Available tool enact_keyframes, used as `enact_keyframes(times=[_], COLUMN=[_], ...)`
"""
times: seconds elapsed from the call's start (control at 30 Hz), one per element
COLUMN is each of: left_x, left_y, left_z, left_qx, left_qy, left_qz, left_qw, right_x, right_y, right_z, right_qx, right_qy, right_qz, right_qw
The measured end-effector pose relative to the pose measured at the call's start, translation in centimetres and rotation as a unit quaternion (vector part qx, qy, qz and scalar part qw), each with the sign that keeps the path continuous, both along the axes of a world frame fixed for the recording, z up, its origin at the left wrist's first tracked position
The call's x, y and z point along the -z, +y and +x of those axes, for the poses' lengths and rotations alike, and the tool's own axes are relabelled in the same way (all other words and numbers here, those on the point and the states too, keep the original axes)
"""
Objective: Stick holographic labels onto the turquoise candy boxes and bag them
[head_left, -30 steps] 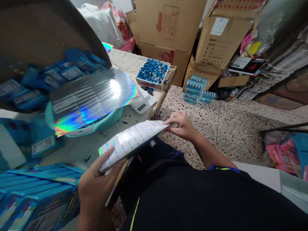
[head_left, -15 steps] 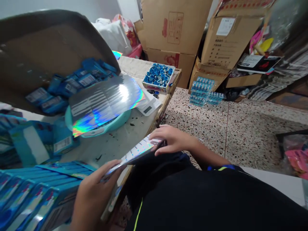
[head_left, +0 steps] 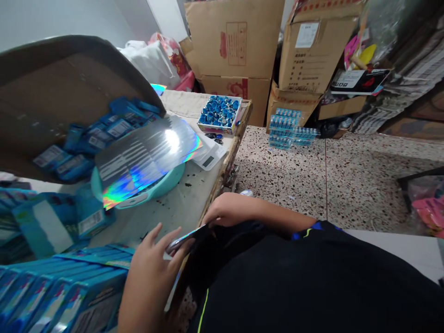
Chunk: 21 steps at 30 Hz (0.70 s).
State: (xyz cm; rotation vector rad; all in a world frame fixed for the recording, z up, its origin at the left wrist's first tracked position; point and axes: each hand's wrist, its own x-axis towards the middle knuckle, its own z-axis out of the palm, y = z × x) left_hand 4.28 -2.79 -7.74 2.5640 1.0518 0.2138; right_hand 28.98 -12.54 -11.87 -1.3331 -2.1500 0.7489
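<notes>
My left hand (head_left: 152,266) grips the near end of a shiny holographic sheet (head_left: 185,238) between thumb and fingers, with some fingertips lifted. The sheet is tilted nearly edge-on at the table's front edge, so its face hardly shows. My right hand (head_left: 224,210) is closed at its far end, the fingers curled and partly hidden. Beyond my hands, a larger holographic sheet (head_left: 145,152) with pale cut strips lies across a turquoise basin (head_left: 164,185). A small whitish shiny thing (head_left: 246,193) shows behind my right wrist; I cannot make out what it is.
Blue boxes (head_left: 65,296) stand in a row at the near left. A tilted carton (head_left: 45,97) holds several blue packs. A tray of blue caps (head_left: 220,113) and a white scale (head_left: 210,159) sit near the table edge. Cartons (head_left: 236,41) and blue packs (head_left: 284,127) are on the floor.
The held sheet has tilted from showing its striped face to nearly edge-on and sits lower. My right hand has moved left and curled in; my left fingers have spread somewhat. The view has shifted slightly.
</notes>
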Motion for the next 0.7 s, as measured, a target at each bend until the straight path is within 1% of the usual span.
enact_keyframes(times=[0.07, 0.1, 0.13, 0.2, 0.33, 0.4, 0.47, 0.57, 0.63, 0.7], left_x=[-0.5, -0.6, -0.7, -0.5, 0.9, 1.5, 2.0, 2.7, 3.1, 3.5], left_y=[-0.3, -0.5, -0.7, -0.9, -0.7, -0.7, -0.9, -1.5, -2.1, -2.5], left_z=[0.5, 0.6, 0.7, 0.8, 0.2, -0.2, -0.6, -1.3, -1.8, -2.3], left_qx=[0.051, 0.064, 0.064, 0.043, 0.014, -0.009, -0.046, -0.121, -0.161, -0.187], left_qy=[-0.002, -0.002, -0.009, -0.045, -0.148, -0.184, -0.214, -0.270, -0.304, -0.323], left_qz=[-0.069, -0.108, -0.136, -0.156, -0.177, -0.188, -0.202, -0.220, -0.210, -0.193], left_qw=[0.996, 0.992, 0.989, 0.986, 0.973, 0.965, 0.954, 0.930, 0.915, 0.908], right_x=[-0.4, -0.6, -0.9, -1.3, -1.8, -1.8, -1.9, -2.2, -2.3, -2.2], right_y=[-0.5, -0.9, -1.3, -2.4, -4.6, -5.4, -5.9, -6.3, -6.5, -6.5], right_z=[0.9, 1.5, 2.1, 3.5, 6.0, 6.8, 7.2, 7.1, 7.0, 6.9], right_qx=[-0.023, -0.027, -0.022, 0.001, 0.056, 0.074, 0.079, 0.051, 0.033, 0.040], right_qy=[0.064, 0.096, 0.120, 0.138, 0.126, 0.128, 0.138, 0.169, 0.199, 0.233], right_qz=[-0.030, -0.046, -0.061, -0.090, -0.147, -0.167, -0.156, -0.131, -0.151, -0.176], right_qw=[0.997, 0.994, 0.991, 0.986, 0.979, 0.975, 0.975, 0.975, 0.968, 0.956])
